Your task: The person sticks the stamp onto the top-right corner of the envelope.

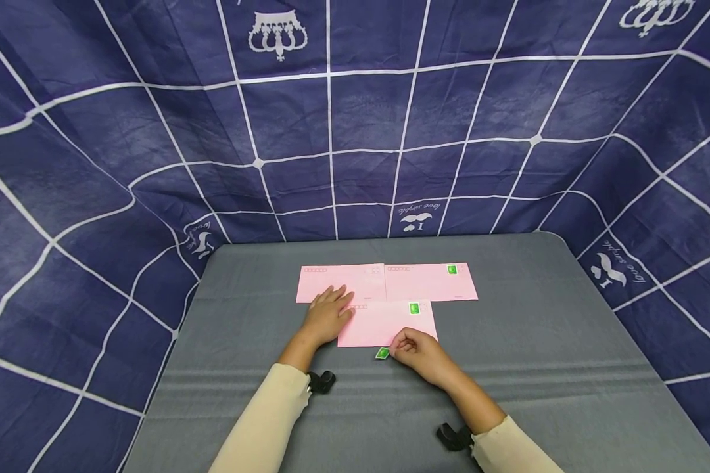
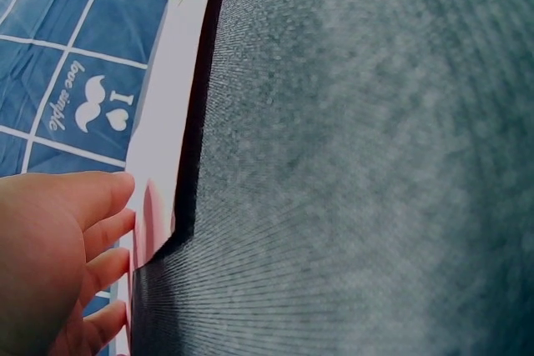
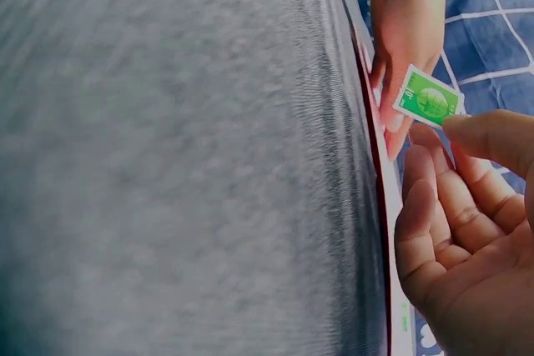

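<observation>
Between thumb and finger my right hand (image 1: 423, 356) pinches a green postage stamp (image 1: 382, 353) by its edge; the stamp's white perforated border shows in the right wrist view (image 3: 428, 97). The hand is just off the lower edge of the front pink envelope (image 1: 384, 328), which bears a green stamp (image 1: 414, 308) near its upper right corner. My left hand (image 1: 327, 315) rests with spread fingers across the left edge of that envelope and the lower part of the back left envelope (image 1: 337, 276). To the right lies another pink envelope (image 1: 432, 286) with a green stamp (image 1: 452, 269).
The three envelopes lie on a grey cloth-covered table (image 1: 236, 341), the back two side by side. Creases run across the cloth near the front. A dark blue curtain (image 1: 361, 112) with white lines hangs behind and on both sides. Black wrist mounts (image 1: 322, 382) sit on both arms.
</observation>
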A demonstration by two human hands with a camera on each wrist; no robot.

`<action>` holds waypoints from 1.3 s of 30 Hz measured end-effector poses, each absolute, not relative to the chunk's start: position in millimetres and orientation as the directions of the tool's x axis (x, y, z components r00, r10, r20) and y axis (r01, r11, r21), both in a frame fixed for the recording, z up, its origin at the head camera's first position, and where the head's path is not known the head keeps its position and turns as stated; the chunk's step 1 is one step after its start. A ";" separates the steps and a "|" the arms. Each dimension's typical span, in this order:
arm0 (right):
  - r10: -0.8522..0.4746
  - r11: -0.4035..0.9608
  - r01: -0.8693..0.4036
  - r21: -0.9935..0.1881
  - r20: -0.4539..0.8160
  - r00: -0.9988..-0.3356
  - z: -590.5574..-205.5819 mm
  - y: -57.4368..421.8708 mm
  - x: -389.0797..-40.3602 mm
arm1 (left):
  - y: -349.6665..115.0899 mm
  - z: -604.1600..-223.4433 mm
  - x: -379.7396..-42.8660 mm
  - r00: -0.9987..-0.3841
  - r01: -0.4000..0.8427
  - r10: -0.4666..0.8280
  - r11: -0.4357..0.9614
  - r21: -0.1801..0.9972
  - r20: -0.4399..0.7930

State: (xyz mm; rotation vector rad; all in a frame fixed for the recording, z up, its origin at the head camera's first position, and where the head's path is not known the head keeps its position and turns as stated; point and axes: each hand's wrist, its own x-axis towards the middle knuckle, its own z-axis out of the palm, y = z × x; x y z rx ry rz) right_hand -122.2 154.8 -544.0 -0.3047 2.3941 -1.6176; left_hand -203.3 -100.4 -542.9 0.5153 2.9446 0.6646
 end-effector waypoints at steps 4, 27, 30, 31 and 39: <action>-0.277 0.335 -0.043 -0.941 -0.055 -0.959 -540.9 153.5 -124.0 | -100.4 -542.7 -202.8 -0.939 0.311 0.344 0.845 0.435 0.004; -0.269 0.287 -0.065 -0.956 -0.016 -0.963 -499.8 151.9 -129.9 | -100.5 -538.8 -201.3 -0.941 0.303 0.339 0.842 0.446 -0.001; -0.264 0.283 -0.070 -0.957 -0.007 -0.964 -500.1 151.5 -131.7 | -100.5 -539.1 -201.8 -0.940 0.305 0.340 0.843 0.444 0.000; -0.259 0.277 -0.072 -0.958 -0.002 -0.966 -504.4 152.0 -133.7 | -100.6 -539.3 -201.9 -0.940 0.305 0.340 0.843 0.443 0.000; -0.219 0.258 -0.077 -0.963 0.019 -0.976 -526.7 155.1 -145.0 | -101.1 -541.0 -202.2 -0.939 0.312 0.344 0.844 0.437 0.005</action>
